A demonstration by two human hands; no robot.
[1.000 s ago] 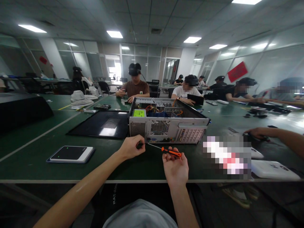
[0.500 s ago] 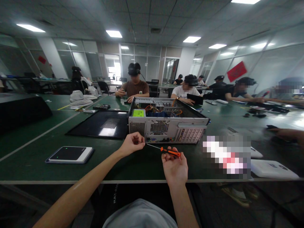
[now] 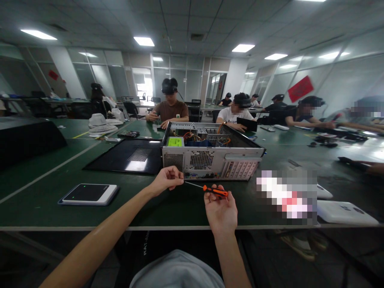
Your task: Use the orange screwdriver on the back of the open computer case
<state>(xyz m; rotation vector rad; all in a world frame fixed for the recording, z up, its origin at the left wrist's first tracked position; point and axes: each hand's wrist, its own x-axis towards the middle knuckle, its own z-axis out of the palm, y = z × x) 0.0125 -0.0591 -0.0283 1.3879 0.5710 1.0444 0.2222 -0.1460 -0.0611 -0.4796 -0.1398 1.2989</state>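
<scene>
My right hand (image 3: 220, 208), palm up, holds an orange and black screwdriver (image 3: 216, 191) by its handle. The screwdriver's thin shaft points left, its tip close to the fingertips of my left hand (image 3: 168, 180). The thumb and fingers of my left hand are pinched together at that tip; anything between them is too small to make out. Just beyond both hands lies an open computer case (image 3: 207, 160) on its side, its rear panel with vents and slot covers facing me. Inside show coloured cables and a part with a bright green label (image 3: 175, 142).
Left of the case lies a black side panel (image 3: 123, 158). Nearer me is a flat device with a dark top (image 3: 87, 194). White fans (image 3: 103, 126) and a drive (image 3: 128, 134) stand farther back. A white device (image 3: 345, 212) lies at right. Several people sit around the green table (image 3: 39, 176).
Both hands and the screwdriver keep almost the same place. The view has shifted very slightly. At the right edge, another person's hand has drawn back a little.
</scene>
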